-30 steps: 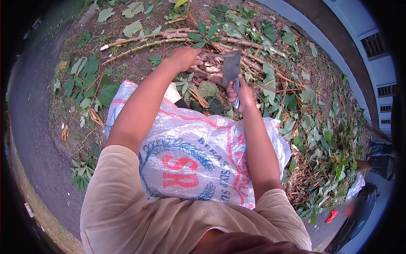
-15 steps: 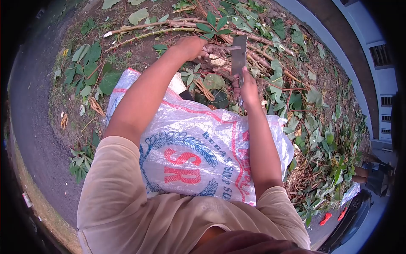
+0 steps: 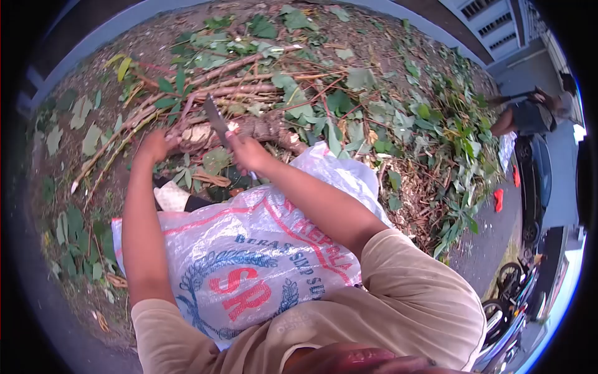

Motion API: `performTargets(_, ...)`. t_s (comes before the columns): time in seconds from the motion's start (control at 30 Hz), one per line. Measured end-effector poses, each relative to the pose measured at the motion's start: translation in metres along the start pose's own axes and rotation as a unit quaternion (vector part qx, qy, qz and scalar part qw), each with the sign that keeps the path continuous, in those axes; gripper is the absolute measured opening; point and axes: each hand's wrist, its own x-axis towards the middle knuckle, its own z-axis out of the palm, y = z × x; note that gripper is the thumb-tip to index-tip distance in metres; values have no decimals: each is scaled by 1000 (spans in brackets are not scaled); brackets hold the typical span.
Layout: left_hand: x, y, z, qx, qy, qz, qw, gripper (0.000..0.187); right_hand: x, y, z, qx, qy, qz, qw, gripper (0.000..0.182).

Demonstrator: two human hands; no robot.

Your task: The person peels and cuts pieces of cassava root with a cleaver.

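Observation:
My right hand (image 3: 247, 154) is closed round the handle of a broad-bladed knife (image 3: 216, 117). Its blade points up and to the left, above a thick brown log (image 3: 268, 129) with a pale, chipped patch. My left hand (image 3: 156, 145) is at the log's left end, with its fingers curled round what looks like a plant stem (image 3: 182, 123); the fingertips are partly hidden. Just beyond lie long thin branches (image 3: 243, 89) and a small green leafy shoot (image 3: 176, 89). A white woven sack (image 3: 212, 249) with red and blue print covers my lap.
Cut leaves (image 3: 430, 115) and wood chips (image 3: 414, 202) litter the soil. A pale shoe (image 3: 172, 196) shows beside the sack. At right are a person (image 3: 529, 115), a dark car (image 3: 534, 187), orange objects (image 3: 498, 199) and motorcycles (image 3: 507, 293).
The view has swung to the right, so the scene sits further left. The knife, upright before, now tilts left. Both hands keep near the log.

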Motion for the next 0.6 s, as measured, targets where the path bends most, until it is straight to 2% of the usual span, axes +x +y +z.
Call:
performTargets(0.03,0,-1,-2,-26,-12,7,1000,68,1,-2,0,11,11,-9,1000,63)
performTargets(0.07,6,-5,-1,-57,-40,-28,997,68,7,3,-2,-7,9,-35,999,62)
performTargets(0.1,10,-13,4,-51,-25,-14,998,63,-5,-11,-3,-29,23,-36,999,62)
performTargets(0.13,8,1,-1,-49,-29,-3,998,63,-11,-18,-1,-48,51,-57,996,59)
performTargets(0.17,1,8,-9,-59,-49,-34,996,60,-17,-24,1,-44,53,-59,996,59)
performTargets(0.23,-4,9,-14,-72,-65,-67,993,57,-27,-35,0,-78,121,-212,967,54)
performTargets(0.3,-3,7,-8,-95,-43,-56,993,53,-27,-40,1,-80,125,-237,960,48)
performTargets(0.37,0,3,-3,-120,-42,-49,991,52,-35,-49,2,-31,122,-318,940,45)
performTargets(0.43,3,-1,-1,-138,-46,-36,989,52,-48,-55,-1,-12,115,-302,946,43)
performTargets(0.5,6,-1,-4,-150,-65,-87,983,52,-40,-48,4,-3,89,-316,944,40)
performTargets(0.6,2,4,-10,-159,-79,-87,980,52,-28,-36,6,-57,108,-286,950,48)
